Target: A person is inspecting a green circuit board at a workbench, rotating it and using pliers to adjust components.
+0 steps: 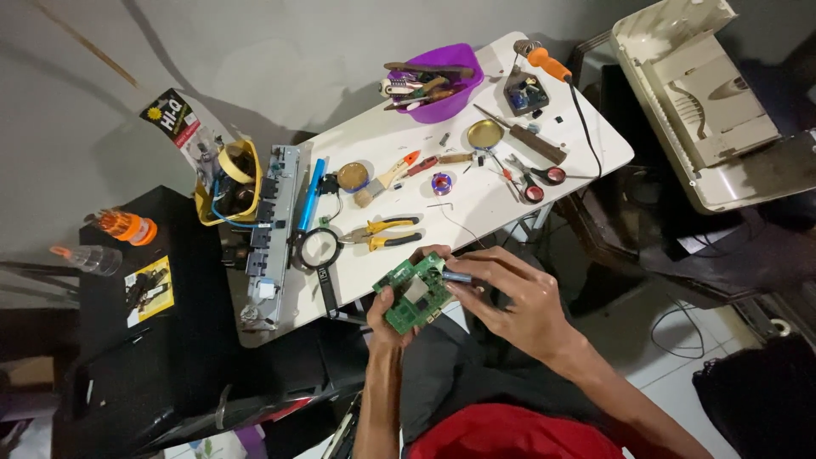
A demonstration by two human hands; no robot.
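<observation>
Over the white worktop (476,195), our left hand (387,316) pinches a green circuit board (415,293) by its edges; our right hand (518,297) pinches a small dark cylinder (456,275) against it. The board looks light, stiff, fragile: edges suit holding.

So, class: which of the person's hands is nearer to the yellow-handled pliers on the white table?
The left. The left hand, holding the green circuit board, sits just below the yellow-handled pliers. The right hand is further off, below and to their right.
</observation>
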